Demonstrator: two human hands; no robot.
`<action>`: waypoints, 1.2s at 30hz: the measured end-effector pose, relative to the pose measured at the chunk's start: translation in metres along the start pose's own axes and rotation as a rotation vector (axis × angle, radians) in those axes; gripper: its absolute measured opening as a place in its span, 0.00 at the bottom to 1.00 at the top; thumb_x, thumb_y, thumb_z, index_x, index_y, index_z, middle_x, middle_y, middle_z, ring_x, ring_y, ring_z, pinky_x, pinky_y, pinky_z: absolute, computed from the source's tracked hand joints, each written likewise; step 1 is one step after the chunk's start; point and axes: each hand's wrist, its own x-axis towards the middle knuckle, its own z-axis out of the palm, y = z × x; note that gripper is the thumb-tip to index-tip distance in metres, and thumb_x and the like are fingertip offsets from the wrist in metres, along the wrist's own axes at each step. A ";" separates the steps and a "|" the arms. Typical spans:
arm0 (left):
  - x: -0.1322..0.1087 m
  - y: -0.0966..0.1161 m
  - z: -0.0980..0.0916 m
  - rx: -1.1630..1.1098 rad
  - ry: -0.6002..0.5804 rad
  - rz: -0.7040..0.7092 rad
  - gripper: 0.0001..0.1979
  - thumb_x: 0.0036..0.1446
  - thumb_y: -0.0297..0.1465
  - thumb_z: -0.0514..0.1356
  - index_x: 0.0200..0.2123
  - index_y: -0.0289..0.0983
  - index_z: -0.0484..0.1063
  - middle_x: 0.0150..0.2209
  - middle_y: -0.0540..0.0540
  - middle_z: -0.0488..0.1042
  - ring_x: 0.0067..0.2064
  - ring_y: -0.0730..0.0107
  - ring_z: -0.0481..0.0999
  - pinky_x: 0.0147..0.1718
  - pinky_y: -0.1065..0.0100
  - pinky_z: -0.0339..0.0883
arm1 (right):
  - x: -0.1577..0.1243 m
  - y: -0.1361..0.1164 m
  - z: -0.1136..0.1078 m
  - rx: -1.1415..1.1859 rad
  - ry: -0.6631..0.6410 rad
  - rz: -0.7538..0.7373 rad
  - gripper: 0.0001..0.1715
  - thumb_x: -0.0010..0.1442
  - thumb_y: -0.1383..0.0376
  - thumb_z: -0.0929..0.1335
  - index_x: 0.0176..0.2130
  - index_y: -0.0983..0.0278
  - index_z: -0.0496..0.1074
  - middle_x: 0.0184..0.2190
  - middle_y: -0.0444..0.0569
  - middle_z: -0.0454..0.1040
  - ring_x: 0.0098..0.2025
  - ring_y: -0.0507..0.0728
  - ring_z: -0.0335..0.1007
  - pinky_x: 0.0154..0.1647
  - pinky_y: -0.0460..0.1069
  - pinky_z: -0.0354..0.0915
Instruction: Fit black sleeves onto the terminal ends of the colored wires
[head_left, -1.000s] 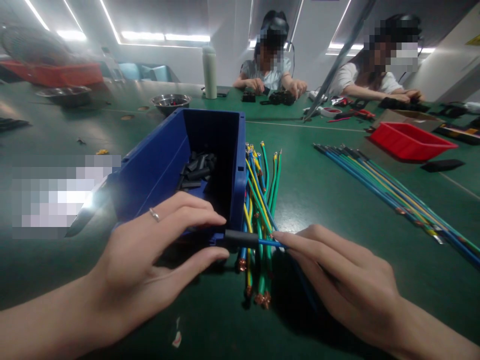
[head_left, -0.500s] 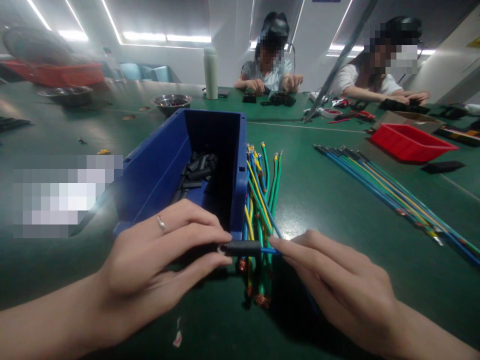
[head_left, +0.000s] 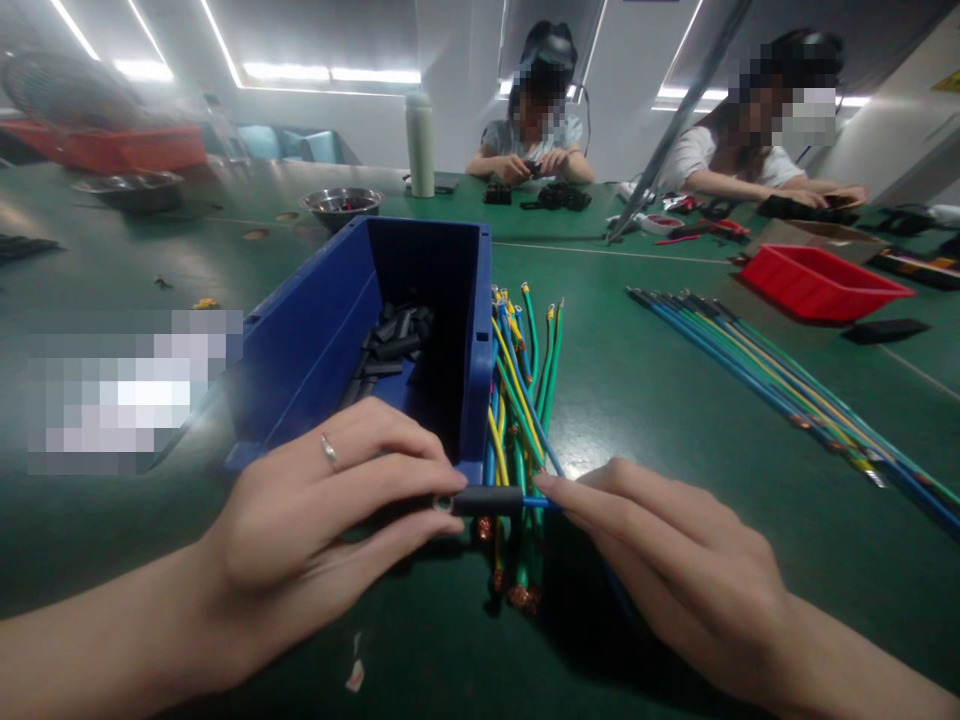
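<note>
My left hand (head_left: 315, 520) pinches one end of a short black sleeve tube (head_left: 484, 499) between thumb and fingers. My right hand (head_left: 667, 560) pinches a blue wire (head_left: 541, 503) that enters the tube's other end. Both hands hover over the near end of a bundle of green, yellow and blue wires (head_left: 517, 400) with copper tips lying on the green table. A blue plastic bin (head_left: 337, 320) holding more black tubes (head_left: 394, 340) stands just behind my left hand.
A longer wire bundle (head_left: 780, 390) lies to the right, with a red tray (head_left: 817, 282) beyond it. At the far table edge two people work with small black parts. A steel bowl (head_left: 341, 203) and a pale bottle (head_left: 420, 145) stand behind the bin.
The black tube has slid slightly left and my hands have come closer together, with the blue wire going further into the tube. The bin and bundles have not moved.
</note>
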 end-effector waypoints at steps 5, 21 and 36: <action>0.000 -0.002 -0.002 0.011 -0.026 0.026 0.10 0.63 0.25 0.64 0.47 0.39 0.75 0.43 0.48 0.76 0.43 0.72 0.77 0.42 0.76 0.72 | 0.003 0.001 0.000 -0.022 -0.002 -0.023 0.14 0.68 0.74 0.62 0.51 0.68 0.71 0.29 0.45 0.71 0.27 0.50 0.63 0.25 0.45 0.58; -0.001 0.002 0.003 -0.051 0.039 -0.007 0.07 0.65 0.23 0.59 0.41 0.38 0.76 0.41 0.48 0.76 0.43 0.72 0.75 0.40 0.74 0.71 | 0.004 0.004 -0.001 -0.083 -0.009 -0.071 0.14 0.68 0.74 0.59 0.49 0.69 0.69 0.24 0.43 0.67 0.24 0.51 0.59 0.22 0.47 0.54; -0.018 0.015 0.009 0.247 0.077 0.237 0.13 0.66 0.22 0.53 0.49 0.37 0.71 0.38 0.47 0.77 0.42 0.64 0.75 0.41 0.64 0.70 | -0.002 0.017 -0.010 -0.109 0.115 0.012 0.14 0.65 0.75 0.64 0.50 0.64 0.68 0.37 0.48 0.75 0.34 0.51 0.73 0.32 0.46 0.67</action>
